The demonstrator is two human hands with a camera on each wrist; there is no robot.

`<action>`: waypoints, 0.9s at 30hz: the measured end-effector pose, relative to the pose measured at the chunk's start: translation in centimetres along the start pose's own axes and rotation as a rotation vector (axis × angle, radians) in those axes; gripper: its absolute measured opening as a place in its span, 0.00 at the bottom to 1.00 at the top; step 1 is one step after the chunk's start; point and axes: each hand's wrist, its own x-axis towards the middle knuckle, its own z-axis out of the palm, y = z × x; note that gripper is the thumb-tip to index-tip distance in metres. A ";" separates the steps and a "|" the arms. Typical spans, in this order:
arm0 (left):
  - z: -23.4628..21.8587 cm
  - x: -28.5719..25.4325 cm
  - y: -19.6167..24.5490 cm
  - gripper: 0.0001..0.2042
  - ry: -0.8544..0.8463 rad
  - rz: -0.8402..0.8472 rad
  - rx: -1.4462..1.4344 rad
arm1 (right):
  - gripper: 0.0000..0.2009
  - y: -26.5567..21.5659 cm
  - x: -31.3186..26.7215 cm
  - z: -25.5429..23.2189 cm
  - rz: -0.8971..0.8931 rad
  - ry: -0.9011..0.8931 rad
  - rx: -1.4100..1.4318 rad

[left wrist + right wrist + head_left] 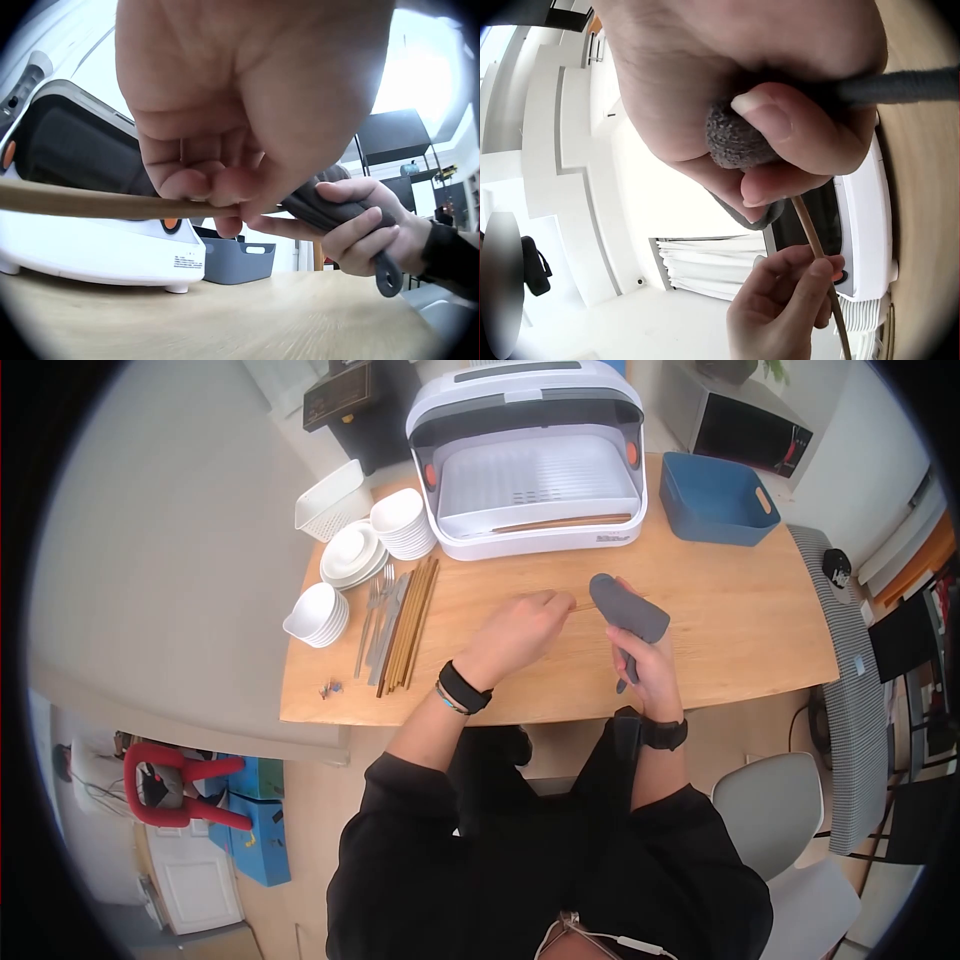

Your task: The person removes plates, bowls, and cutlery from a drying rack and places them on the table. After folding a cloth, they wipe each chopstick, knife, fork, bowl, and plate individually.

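Over the wooden table, my left hand (pixel 520 630) pinches a thin wooden chopstick (pixel 82 201) between thumb and fingertips. My right hand (pixel 652 662) grips a folded dark grey cloth (pixel 630 610) with a fuzzy surface; in the left wrist view a loop (pixel 388 275) hangs from it. One end of the chopstick reaches up to the cloth and the right fingers, which hide its tip. More chopsticks (pixel 412 630) lie in a bundle left of my left hand, beside several forks and knives (pixel 380 622).
A white dish cabinet (pixel 610 543) stands open behind the hands, chopsticks (pixel 570 521) along its front. To its left are stacked bowls (pixel 400 525), plates (pixel 348 555), more bowls (pixel 318 615) and a white basket (pixel 333 500). A blue bin (pixel 715 510) stands at right.
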 end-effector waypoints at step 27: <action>5.0 20.3 -17.2 0.14 -0.317 -0.591 0.438 | 0.25 0.8 1.3 -4.5 -0.017 0.331 0.211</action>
